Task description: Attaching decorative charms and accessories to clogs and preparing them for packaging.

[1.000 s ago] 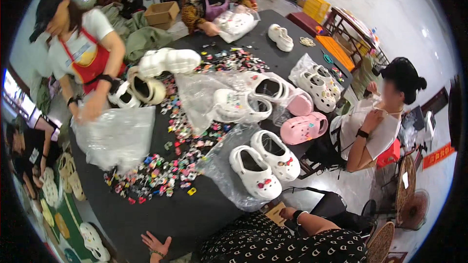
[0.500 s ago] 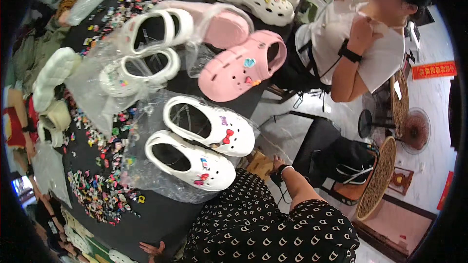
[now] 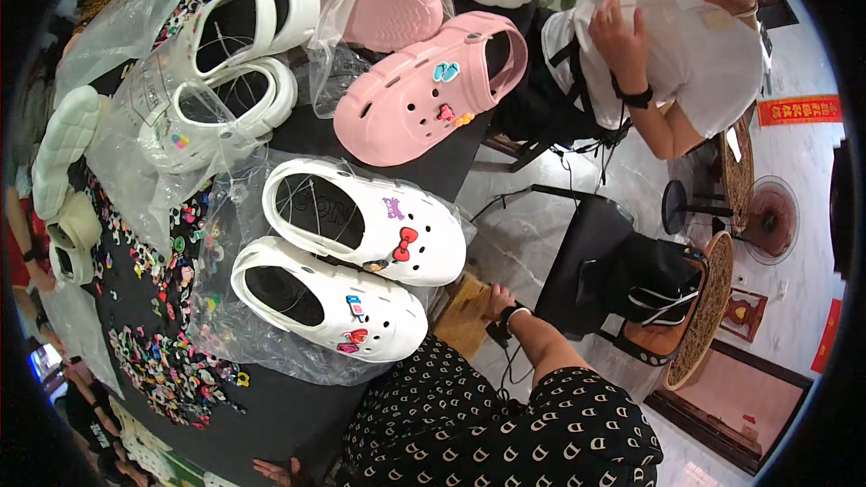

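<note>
A black table [image 3: 298,433] spreads across the left of the view, beside a pale marbled floor [image 3: 528,248]. The left hand [image 3: 278,472] lies on the table's near edge, thumb and fingers spread apart, partly cut off by the frame. The right hand [image 3: 500,302], with a black band at its wrist, is at the edge of a tan wooden piece [image 3: 465,316] — whether it grips that edge, I cannot tell. Ahead of the hands, a pair of white clogs [image 3: 379,239] with charms, a red bow among them, lies on a clear plastic bag [image 3: 289,365]. Beyond them stands a pink clog [image 3: 406,104]; left of the bag lie scattered shoe charms [image 3: 171,379]. Farther right are a black chair [image 3: 582,257], a co-worker in a white top [image 3: 667,59] and a fan [image 3: 772,219].
</note>
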`<state>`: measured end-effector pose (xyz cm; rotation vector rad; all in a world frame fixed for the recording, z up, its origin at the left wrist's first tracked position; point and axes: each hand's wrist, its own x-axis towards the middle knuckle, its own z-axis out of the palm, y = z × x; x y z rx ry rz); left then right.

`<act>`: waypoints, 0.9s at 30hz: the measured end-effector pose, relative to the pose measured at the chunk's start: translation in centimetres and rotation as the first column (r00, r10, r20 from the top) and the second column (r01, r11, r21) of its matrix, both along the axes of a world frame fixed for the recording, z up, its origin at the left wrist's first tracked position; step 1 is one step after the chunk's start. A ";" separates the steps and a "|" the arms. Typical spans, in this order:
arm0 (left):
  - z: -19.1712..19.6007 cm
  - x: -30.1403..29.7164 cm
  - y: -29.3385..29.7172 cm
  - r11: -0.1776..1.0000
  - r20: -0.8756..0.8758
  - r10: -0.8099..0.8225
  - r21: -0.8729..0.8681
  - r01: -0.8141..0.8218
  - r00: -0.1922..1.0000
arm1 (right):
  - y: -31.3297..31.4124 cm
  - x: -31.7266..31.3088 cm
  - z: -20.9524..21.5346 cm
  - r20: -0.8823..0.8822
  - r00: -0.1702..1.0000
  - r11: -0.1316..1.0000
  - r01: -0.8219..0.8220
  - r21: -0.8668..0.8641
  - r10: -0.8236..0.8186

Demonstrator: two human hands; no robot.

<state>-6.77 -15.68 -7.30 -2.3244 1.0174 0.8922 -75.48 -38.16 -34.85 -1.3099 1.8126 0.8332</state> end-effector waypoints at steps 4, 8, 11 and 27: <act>-0.2 0.8 1.5 1.000 -0.017 0.007 0.002 -0.007 1.000 | -1.9 4.7 2.0 0.152 0.987 0.986 -0.079 0.146 0.056; 0.6 1.5 4.0 0.998 -0.003 0.059 -0.004 -0.059 0.998 | -3.6 8.4 2.8 0.341 0.938 0.901 -0.192 0.389 0.053; -1.9 -1.0 4.3 0.975 -0.089 0.207 -0.064 -0.213 0.974 | 2.2 1.1 -7.5 0.496 0.835 0.943 -0.321 0.084 0.240; 7.3 -7.8 -2.5 0.753 -0.147 0.646 -0.036 -0.657 0.749 | -22.7 26.8 -3.2 0.817 0.231 0.609 -0.773 -0.176 0.529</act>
